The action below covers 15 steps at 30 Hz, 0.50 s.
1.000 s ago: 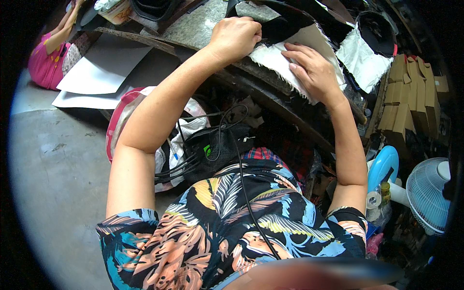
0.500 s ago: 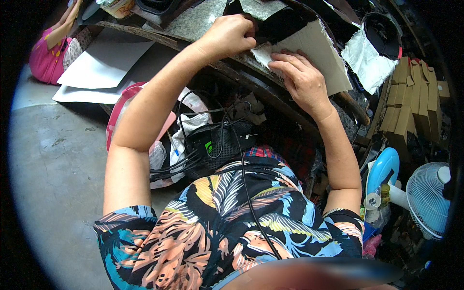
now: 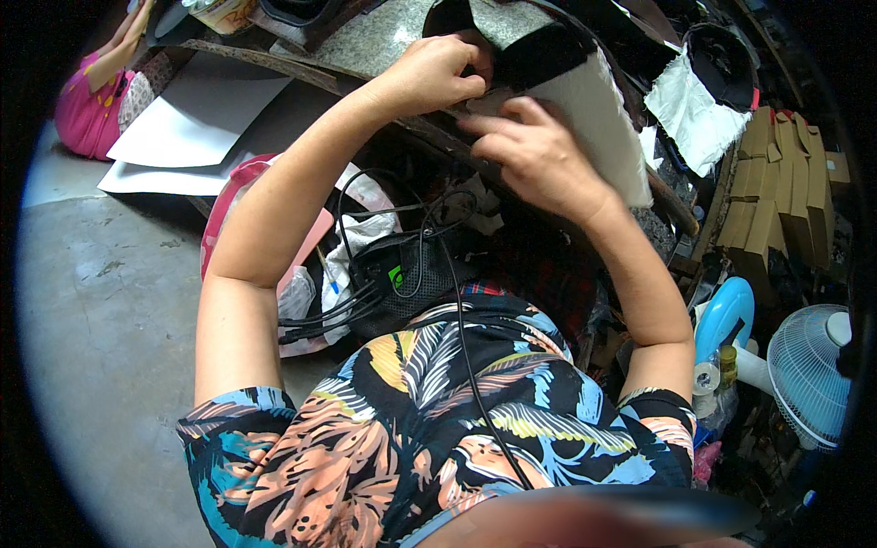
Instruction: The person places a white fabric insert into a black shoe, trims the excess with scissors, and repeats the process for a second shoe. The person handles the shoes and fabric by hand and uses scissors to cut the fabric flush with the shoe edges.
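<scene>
My left hand (image 3: pixel 438 73) grips the edge of a stiff sheet of white material with a black top layer (image 3: pixel 585 100), lifted off the stone-topped workbench (image 3: pixel 375 36). My right hand (image 3: pixel 534 155) presses flat against the sheet's white underside, fingers spread. The sheet tilts up toward me and hides part of the bench behind it.
A white mesh piece (image 3: pixel 699 110) and a black cap-like part (image 3: pixel 726 59) lie at the bench's right. Folded cardboard boxes (image 3: pixel 776 192) stand to the right, a fan (image 3: pixel 808 374) below them. White sheets (image 3: pixel 196 119) lie at left beside a person in pink (image 3: pixel 87 100).
The sheet has been raised and tipped up toward me. My right hand slid from on top of it down to its underside, and both hands came nearer.
</scene>
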Motion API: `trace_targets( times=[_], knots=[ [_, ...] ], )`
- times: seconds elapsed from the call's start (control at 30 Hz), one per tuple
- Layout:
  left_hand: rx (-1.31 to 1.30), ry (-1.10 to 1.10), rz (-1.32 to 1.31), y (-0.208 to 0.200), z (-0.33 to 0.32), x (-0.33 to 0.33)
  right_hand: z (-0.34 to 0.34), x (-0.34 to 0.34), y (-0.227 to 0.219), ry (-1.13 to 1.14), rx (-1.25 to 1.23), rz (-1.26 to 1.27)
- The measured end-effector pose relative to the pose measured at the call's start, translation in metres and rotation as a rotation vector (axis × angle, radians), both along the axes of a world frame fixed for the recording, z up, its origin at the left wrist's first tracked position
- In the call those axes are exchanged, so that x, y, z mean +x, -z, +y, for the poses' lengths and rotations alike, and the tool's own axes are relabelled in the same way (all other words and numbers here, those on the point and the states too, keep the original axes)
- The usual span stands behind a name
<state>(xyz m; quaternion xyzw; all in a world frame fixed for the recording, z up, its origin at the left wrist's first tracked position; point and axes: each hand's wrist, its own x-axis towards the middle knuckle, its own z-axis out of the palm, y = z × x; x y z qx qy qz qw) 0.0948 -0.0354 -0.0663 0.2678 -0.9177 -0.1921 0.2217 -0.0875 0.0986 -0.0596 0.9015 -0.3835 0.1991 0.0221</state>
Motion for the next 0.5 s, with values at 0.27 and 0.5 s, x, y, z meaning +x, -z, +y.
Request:
trace_targets(
  times=[0.27, 0.5],
  knots=[
    [0.12, -0.029, -0.043, -0.002, -0.005, -0.002, 0.016, -0.007, -0.004, 0.213, 0.126, -0.495],
    [0.137, -0.086, -0.06, -0.004, 0.013, -0.002, 0.019, 0.014, 0.008, 0.555, -0.101, 0.132]
  ],
)
